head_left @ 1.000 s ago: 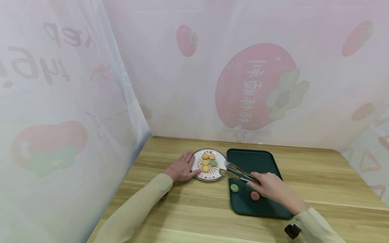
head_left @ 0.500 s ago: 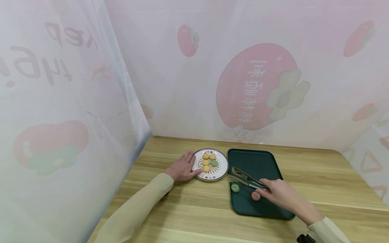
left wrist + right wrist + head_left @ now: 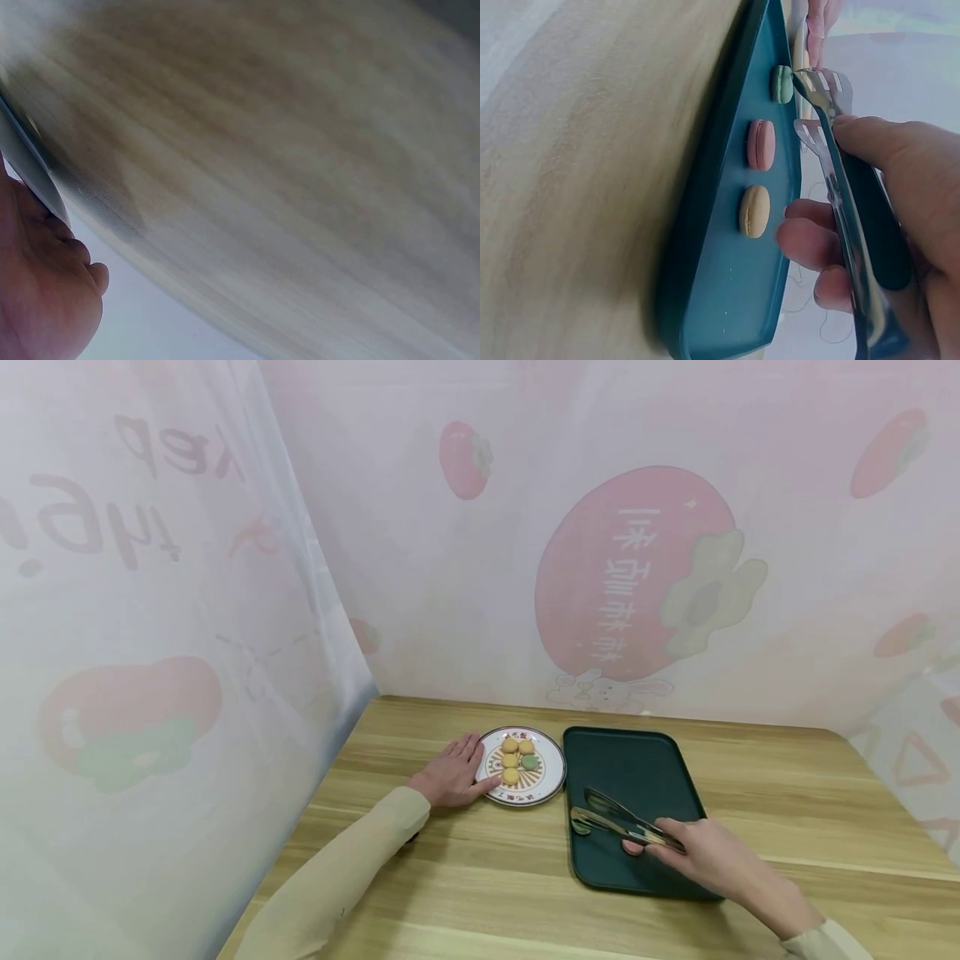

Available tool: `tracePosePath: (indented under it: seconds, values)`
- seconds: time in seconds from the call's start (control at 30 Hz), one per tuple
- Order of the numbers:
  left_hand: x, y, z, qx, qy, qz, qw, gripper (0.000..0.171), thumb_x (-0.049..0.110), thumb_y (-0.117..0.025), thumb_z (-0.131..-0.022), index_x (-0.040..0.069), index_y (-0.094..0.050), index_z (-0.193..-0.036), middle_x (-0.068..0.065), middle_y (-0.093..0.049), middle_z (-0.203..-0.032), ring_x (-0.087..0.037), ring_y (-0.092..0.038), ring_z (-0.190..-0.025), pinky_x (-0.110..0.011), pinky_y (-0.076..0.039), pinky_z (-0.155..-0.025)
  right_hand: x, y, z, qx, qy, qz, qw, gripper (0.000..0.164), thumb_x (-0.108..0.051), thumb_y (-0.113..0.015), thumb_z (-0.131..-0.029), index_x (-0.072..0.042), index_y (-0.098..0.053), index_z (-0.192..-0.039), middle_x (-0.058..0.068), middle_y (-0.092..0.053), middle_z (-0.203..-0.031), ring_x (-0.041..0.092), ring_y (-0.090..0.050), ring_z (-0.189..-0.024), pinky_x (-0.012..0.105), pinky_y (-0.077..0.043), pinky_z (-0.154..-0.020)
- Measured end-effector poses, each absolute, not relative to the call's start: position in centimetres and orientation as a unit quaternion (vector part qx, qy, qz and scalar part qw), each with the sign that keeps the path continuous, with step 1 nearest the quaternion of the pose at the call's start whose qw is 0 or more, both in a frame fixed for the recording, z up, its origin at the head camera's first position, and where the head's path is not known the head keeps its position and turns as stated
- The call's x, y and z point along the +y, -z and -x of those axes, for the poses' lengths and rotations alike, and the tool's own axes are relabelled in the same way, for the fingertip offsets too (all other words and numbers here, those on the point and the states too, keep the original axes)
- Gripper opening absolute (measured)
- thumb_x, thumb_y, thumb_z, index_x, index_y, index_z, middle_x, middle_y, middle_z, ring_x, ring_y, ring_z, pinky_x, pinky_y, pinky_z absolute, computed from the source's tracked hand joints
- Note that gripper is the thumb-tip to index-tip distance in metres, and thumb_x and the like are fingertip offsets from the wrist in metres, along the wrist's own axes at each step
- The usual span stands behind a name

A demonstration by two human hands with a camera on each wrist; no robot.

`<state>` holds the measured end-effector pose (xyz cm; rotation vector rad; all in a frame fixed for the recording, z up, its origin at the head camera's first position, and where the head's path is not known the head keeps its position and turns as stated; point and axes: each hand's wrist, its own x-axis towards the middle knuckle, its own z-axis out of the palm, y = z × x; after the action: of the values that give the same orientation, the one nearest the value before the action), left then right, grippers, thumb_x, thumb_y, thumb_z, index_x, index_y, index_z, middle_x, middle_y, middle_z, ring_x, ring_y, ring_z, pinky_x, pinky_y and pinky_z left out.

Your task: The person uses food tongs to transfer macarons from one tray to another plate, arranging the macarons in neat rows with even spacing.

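Note:
My left hand (image 3: 453, 774) lies with fairly straight fingers against the left edge of a round white plate (image 3: 551, 774), thumb over the rim. On the plate sit several yellow macarons (image 3: 510, 776) and one green macaron (image 3: 529, 763). My right hand (image 3: 708, 853) grips metal tongs (image 3: 626, 828) over a dark green tray (image 3: 630, 760). The tongs' tips are spread with nothing between them, close over the tray's green macaron (image 3: 782, 84). A pink macaron (image 3: 761, 145) and a cream macaron (image 3: 754, 211) lie in a row with it. The tongs partly cover the green one in the head view.
Plate and tray stand side by side on a wooden table (image 3: 487, 877), the plate's right edge close to the tray's left rim. Behind the table hangs a pale curtain (image 3: 420, 568) with strawberry prints, and another curtain (image 3: 187, 610) hangs at the left.
My right hand has drawn the tongs from the plate's right edge back to the right and nearer, over the tray's green macaron. My left hand stays at the plate.

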<state>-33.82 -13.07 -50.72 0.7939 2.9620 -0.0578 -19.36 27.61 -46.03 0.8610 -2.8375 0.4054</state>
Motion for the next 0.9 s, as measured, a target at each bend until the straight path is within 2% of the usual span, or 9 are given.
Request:
tracePosePath:
  seconds: [0.1,0.23,0.37,0.53,0.73,0.9]
  values:
    - [-13.05,50.76,33.90,0.965,0.022,-0.258,0.037,0.094,0.072,-0.022,-0.096,-0.002,-0.020,-0.155,-0.019,-0.013,-0.164,-0.030,-0.012,-0.154,-0.043,-0.019,-0.124,27.82,46.09,19.16,-0.942,-0.141,-0.294,0.082,0.019,-0.033,-0.068,-0.092,-0.015,-0.067,-0.097,-0.020,-0.038,-0.057,-0.008,-0.027,-0.047,0.015,-0.028,-0.044]
    - [-13.08,50.67,33.87,0.964,0.023,-0.261,0.039,0.094,0.071,-0.021,-0.097,-0.002,-0.019,-0.155,-0.019,-0.012,-0.164,-0.031,-0.012,-0.154,-0.043,-0.019,-0.124,27.88,45.97,18.89,-0.943,-0.135,-0.294,0.077,0.029,-0.036,-0.068,-0.092,-0.010,-0.070,-0.104,-0.020,-0.049,-0.059,-0.009,-0.031,-0.047,0.015,-0.031,-0.045]
    - [-13.11,50.57,33.76,0.964,0.021,-0.263,0.037,0.093,0.070,-0.022,-0.097,-0.003,-0.020,-0.155,-0.020,-0.013,-0.164,-0.032,-0.012,-0.153,-0.044,-0.019,-0.124,27.80,46.04,18.71,-0.944,-0.123,-0.298,0.073,0.037,-0.039,-0.067,-0.092,-0.006,-0.071,-0.109,-0.014,-0.064,-0.065,-0.009,-0.036,-0.048,0.016,-0.034,-0.047]
    - [-13.16,50.68,33.76,0.964,0.018,-0.264,0.033,0.094,0.071,-0.021,-0.097,-0.003,-0.020,-0.155,-0.020,-0.014,-0.164,-0.032,-0.013,-0.153,-0.044,-0.020,-0.124,27.78,46.26,18.68,-0.945,-0.122,-0.297,0.065,0.039,-0.039,-0.067,-0.092,-0.005,-0.071,-0.111,-0.005,-0.072,-0.074,-0.010,-0.042,-0.052,0.018,-0.038,-0.048]
    - [-13.16,50.80,33.89,0.964,0.022,-0.264,0.034,0.095,0.072,-0.019,-0.096,-0.002,-0.021,-0.155,-0.020,-0.014,-0.164,-0.032,-0.013,-0.153,-0.043,-0.020,-0.123,27.79,46.54,18.76,-0.947,-0.130,-0.292,0.038,0.042,-0.040,-0.065,-0.093,-0.003,-0.070,-0.114,0.001,-0.075,-0.081,-0.009,-0.045,-0.054,0.019,-0.039,-0.050]
    - [-13.14,50.84,33.95,0.965,0.023,-0.260,0.040,0.095,0.073,-0.019,-0.096,-0.001,-0.020,-0.155,-0.019,-0.012,-0.164,-0.031,-0.012,-0.153,-0.043,-0.020,-0.124,27.78,46.79,18.86,-0.945,-0.135,-0.295,0.041,0.040,-0.038,-0.065,-0.094,-0.004,-0.070,-0.114,-0.004,-0.071,-0.076,-0.007,-0.039,-0.053,0.017,-0.035,-0.049]
